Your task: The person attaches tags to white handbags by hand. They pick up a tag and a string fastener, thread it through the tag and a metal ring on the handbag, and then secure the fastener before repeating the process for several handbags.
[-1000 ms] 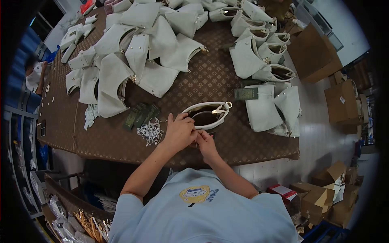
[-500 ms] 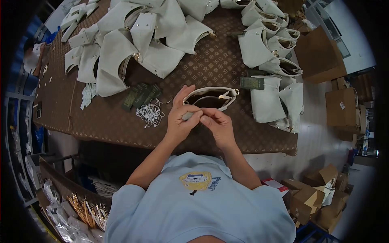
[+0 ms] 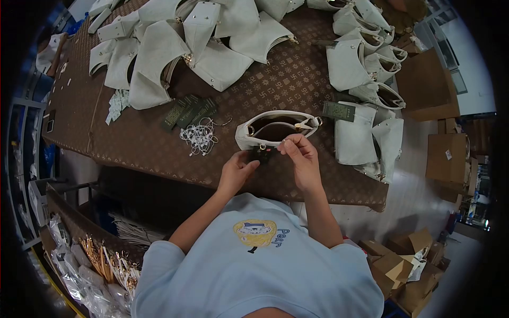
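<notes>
An off-white handbag (image 3: 244, 139) stands with its top open near the table's front edge, showing a dark inside. A small dark tag (image 3: 261, 153) hangs at its front side. My left hand (image 3: 237, 170) is closed on the lower left of that tag, with thumb and fingers together. At the bag's front right rim, my right hand (image 3: 301, 159) is pinched, and whatever sits between its fingertips is too small to name. Left of the bag lie a tangle of white strings (image 3: 199, 139) and dark green cards (image 3: 186, 112).
Many off-white bags (image 3: 154, 58) are piled at the back left. More bags (image 3: 352, 132) line the right side, with a green card (image 3: 339, 111) on one. Cardboard boxes (image 3: 445, 159) stand on the floor at right. Part of a person (image 3: 50, 53) shows at far left.
My hands have moved apart; the left went down to the dark tag, the right went to the bag's rim. The bag's front and the tag now show. The whole view has shifted slightly.
</notes>
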The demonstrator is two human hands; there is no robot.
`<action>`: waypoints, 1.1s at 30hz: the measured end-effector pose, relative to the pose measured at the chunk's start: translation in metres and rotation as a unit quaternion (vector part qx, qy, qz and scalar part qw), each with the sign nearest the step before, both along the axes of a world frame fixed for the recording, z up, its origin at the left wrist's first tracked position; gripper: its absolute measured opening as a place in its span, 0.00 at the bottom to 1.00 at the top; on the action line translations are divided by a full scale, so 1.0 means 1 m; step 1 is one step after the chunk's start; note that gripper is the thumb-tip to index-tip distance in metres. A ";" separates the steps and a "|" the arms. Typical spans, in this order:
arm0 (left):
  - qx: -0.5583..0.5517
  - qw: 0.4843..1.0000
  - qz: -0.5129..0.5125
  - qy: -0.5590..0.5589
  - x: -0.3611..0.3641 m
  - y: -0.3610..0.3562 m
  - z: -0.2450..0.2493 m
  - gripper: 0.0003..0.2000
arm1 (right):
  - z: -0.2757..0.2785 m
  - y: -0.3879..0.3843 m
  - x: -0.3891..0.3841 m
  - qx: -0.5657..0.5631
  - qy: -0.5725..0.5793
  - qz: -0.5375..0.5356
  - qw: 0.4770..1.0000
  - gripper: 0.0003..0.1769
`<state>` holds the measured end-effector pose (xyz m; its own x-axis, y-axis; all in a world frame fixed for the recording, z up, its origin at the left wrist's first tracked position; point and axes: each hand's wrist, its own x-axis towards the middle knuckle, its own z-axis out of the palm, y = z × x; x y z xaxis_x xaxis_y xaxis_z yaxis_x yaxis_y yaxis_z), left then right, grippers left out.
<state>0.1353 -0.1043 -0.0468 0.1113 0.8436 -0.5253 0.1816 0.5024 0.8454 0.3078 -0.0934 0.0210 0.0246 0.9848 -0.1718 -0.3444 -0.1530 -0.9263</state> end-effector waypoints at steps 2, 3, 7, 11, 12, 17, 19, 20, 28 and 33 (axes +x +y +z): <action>-0.003 0.999 0.036 0.021 0.012 0.006 -0.007 0.11 | -0.003 -0.002 -0.001 -0.018 0.001 0.016 1.000 0.08; -0.003 0.999 0.041 0.021 0.014 0.007 -0.013 0.11 | -0.003 -0.003 -0.002 -0.018 0.001 0.021 1.000 0.08; -0.011 0.995 0.058 -0.086 0.006 -0.003 -0.012 0.08 | -0.016 -0.018 0.004 -0.022 -0.127 -0.020 0.991 0.09; 0.076 0.996 0.021 -0.052 -0.004 -0.017 0.025 0.06 | -0.016 -0.034 -0.013 -0.173 -0.049 -0.030 0.983 0.10; 0.076 0.996 0.020 -0.051 -0.004 -0.017 0.028 0.06 | -0.030 -0.035 -0.017 -0.192 -0.003 -0.014 0.981 0.11; -0.044 0.946 0.002 -0.320 -0.010 -0.004 0.041 0.08 | -0.045 -0.030 -0.017 -0.159 0.068 -0.021 0.985 0.10; 0.026 0.956 -0.030 -0.292 -0.002 -0.001 0.035 0.08 | -0.047 -0.029 -0.018 -0.137 0.073 -0.011 0.988 0.10; 0.095 0.958 -0.060 -0.262 0.000 0.000 0.031 0.09 | -0.049 -0.029 -0.019 -0.122 0.078 0.001 0.989 0.10; 0.268 0.955 -0.123 0.005 -0.006 0.007 0.044 0.05 | -0.029 -0.026 -0.016 -0.053 -0.146 -0.030 0.988 0.06; 0.402 0.901 -0.125 0.102 -0.006 0.010 0.046 0.05 | -0.008 -0.020 -0.017 0.159 -0.376 0.056 0.911 0.03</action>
